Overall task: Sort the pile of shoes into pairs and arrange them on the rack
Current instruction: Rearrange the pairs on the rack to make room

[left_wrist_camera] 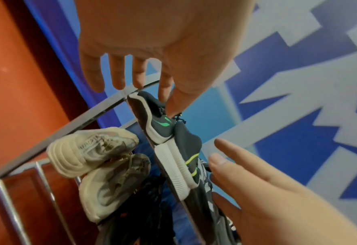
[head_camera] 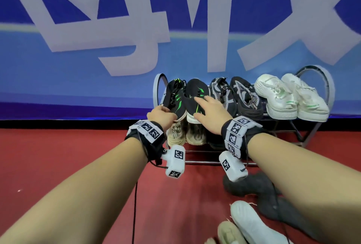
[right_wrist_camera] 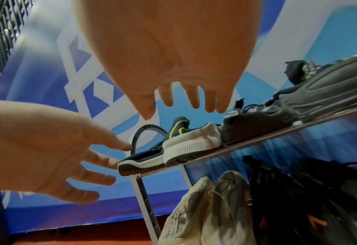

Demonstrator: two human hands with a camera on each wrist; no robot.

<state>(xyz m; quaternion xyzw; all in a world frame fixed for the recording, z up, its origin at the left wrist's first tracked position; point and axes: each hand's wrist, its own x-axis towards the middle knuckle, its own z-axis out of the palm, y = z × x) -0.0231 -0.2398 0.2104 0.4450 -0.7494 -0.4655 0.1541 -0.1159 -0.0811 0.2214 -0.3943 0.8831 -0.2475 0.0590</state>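
On wire rack (head_camera: 304,124), knit black shoes (head_camera: 187,97)

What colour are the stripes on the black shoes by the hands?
Bright green stripes on the black shoes, clearest in the head view.

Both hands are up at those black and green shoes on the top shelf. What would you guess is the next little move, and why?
Probably the left hand nudges the left black-and-green shoe square beside its mate. The left shoe's heel juts over the rack's front edge and sits askew, while the right hand lies flat on the mate. After that, likely back to the loose shoes on the red floor.
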